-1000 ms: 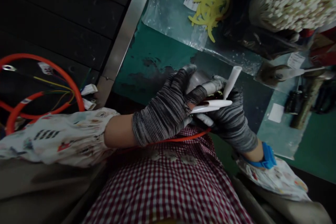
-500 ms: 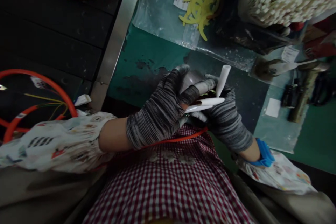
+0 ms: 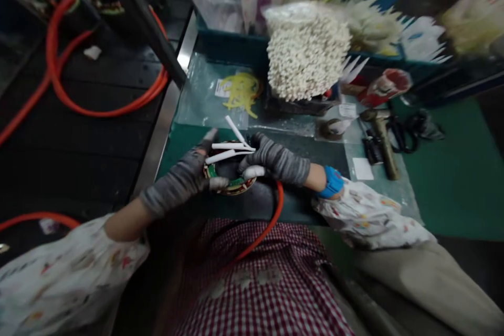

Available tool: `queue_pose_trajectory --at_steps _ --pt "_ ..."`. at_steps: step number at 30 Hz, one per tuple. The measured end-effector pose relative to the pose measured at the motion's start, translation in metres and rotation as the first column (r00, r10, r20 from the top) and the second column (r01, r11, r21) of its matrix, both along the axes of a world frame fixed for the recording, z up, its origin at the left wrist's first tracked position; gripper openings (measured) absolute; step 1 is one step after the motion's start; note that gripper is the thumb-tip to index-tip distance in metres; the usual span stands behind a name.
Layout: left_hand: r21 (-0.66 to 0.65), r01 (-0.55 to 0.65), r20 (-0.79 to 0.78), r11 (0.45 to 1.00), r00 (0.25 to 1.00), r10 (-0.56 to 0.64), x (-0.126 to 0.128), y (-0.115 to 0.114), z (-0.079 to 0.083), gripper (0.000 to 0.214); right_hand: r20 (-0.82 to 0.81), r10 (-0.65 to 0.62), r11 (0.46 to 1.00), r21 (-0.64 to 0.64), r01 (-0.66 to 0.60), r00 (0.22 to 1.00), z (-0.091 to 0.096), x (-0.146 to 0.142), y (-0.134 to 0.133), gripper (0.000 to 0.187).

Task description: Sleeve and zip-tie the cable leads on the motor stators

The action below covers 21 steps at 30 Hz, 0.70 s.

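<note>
Grey knit gloves cover both hands, which meet over a round wound part (image 3: 230, 178) with a green ring and coppery coils, resting on the green desk (image 3: 452, 189) close to its near edge, toward the left corner. Left hand (image 3: 185, 181) is curled against the part's left rim, thumb on the near rim and forefinger stretched past the top; right hand (image 3: 275, 163) is closed on the right rim, its pale fingertip (image 3: 254, 171) pressed on the ring. About 3 white sleeves (image 3: 228, 148) fan out of the part's top, 1 tilted up toward the far edge, the others lying nearly flat; which fingers pinch them cannot be told through the blur. An orange cable (image 3: 271, 220) leaves the part's right side and curves down over the checked apron toward the person. Beyond the hands lies a clear bag of yellow strips (image 3: 241, 90), then a bundled mass of white tube ends (image 3: 307, 50) against a blue bin at the far edge; a brass-coloured tool (image 3: 384, 139) and black pieces lie to the right. More orange cable loops (image 3: 98, 63) rest on the dark surface off the desk's left edge. Judged from this pose, the work goes best with the part held flat and steady by the left hand, while each sleeve is seated fully along its lead, 1 at a time, without kinking it or dragging the cable.
</note>
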<state>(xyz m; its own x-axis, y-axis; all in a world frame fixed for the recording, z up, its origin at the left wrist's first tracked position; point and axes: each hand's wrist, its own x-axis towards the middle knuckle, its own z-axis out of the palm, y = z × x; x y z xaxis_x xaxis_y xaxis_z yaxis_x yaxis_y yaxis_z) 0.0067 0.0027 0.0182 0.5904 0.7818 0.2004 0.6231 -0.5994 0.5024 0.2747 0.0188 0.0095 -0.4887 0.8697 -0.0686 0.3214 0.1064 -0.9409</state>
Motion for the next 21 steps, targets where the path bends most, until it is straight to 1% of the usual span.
queue_pose_trajectory --at_steps 1,2,3,4,5,6,7,8,9,10,11,12,13,14,15,17,19,21 --pt "0.051 -0.034 0.007 0.998 0.999 0.034 0.0 0.001 0.0 0.087 0.021 0.053 0.996 0.066 -0.054 0.998 0.002 0.002 0.006 0.017" --pt "0.11 -0.041 0.006 0.993 0.999 0.041 0.001 -0.001 0.002 0.078 0.05 0.108 0.984 0.137 -0.114 0.993 0.004 0.005 0.009 0.013" --pt "0.174 -0.007 -0.026 0.985 1.0 0.011 0.003 -0.004 0.005 0.062 0.08 0.158 0.961 0.217 -0.172 0.984 0.004 0.009 0.009 0.011" --pt "0.236 0.055 -0.088 0.97 0.995 -0.035 0.006 -0.008 0.009 0.045 0.106 0.192 0.927 0.306 -0.216 0.976 0.004 0.013 0.008 0.013" --pt "0.291 0.128 -0.16 0.948 0.984 -0.084 0.01 -0.013 0.013 0.032 0.123 0.184 0.884 0.412 -0.219 0.975 0.004 0.018 0.004 0.015" --pt "0.332 0.194 -0.22 0.923 0.968 -0.125 0.013 -0.018 0.018 0.029 0.122 0.125 0.836 0.522 -0.171 0.985 0.003 0.025 0.0 0.016" --pt "0.355 0.238 -0.253 0.904 0.955 -0.152 0.016 -0.023 0.024 0.033 0.105 0.026 0.781 0.619 -0.086 0.994 0.003 0.033 -0.004 0.017" --pt "0.365 0.254 -0.253 0.896 0.953 -0.167 0.019 -0.028 0.029 0.035 0.067 -0.109 0.716 0.697 0.031 0.992 0.004 0.042 -0.007 0.019" --pt "0.366 0.252 -0.226 0.896 0.958 -0.177 0.02 -0.033 0.033 0.037 0.011 -0.259 0.64 0.751 0.163 0.966 0.006 0.053 -0.008 0.02" --pt "0.359 0.244 -0.184 0.901 0.965 -0.188 0.021 -0.037 0.035 0.036 -0.052 -0.401 0.559 0.777 0.29 0.915 0.008 0.065 -0.008 0.019" --pt "0.343 0.231 -0.146 0.91 0.971 -0.191 0.021 -0.041 0.035 0.036 -0.098 -0.522 0.48 0.787 0.386 0.848 0.01 0.077 -0.006 0.018" --pt "0.325 0.213 -0.12 0.922 0.976 -0.183 0.021 -0.045 0.032 0.036 -0.112 -0.616 0.415 0.795 0.442 0.78 0.012 0.088 -0.002 0.018" --pt "0.312 0.187 -0.104 0.932 0.981 -0.162 0.02 -0.048 0.027 0.036 -0.102 -0.69 0.36 0.811 0.462 0.716 0.013 0.099 0.004 0.02" --pt "0.314 0.152 -0.088 0.937 0.988 -0.131 0.02 -0.05 0.019 0.036 -0.068 -0.743 0.329 0.829 0.452 0.665 0.014 0.107 0.011 0.022" --pt "0.325 0.121 -0.078 0.938 0.992 -0.101 0.019 -0.052 0.01 0.034 -0.016 -0.776 0.328 0.844 0.424 0.631 0.014 0.113 0.018 0.026" --pt "0.363 0.086 -0.07 0.928 0.995 -0.065 0.019 -0.052 -0.009 0.031 0.081 -0.796 0.366 0.854 0.369 0.6 0.013 0.117 0.031 0.031" --pt "0.391 0.091 -0.085 0.916 0.994 -0.063 0.018 -0.049 -0.026 0.027 0.095 -0.776 0.389 0.85 0.355 0.624 0.013 0.112 0.038 0.033" --pt "0.407 0.116 -0.095 0.906 0.992 -0.084 0.018 -0.045 -0.035 0.026 0.006 -0.719 0.397 0.824 0.404 0.695 0.019 0.103 0.033 0.029"
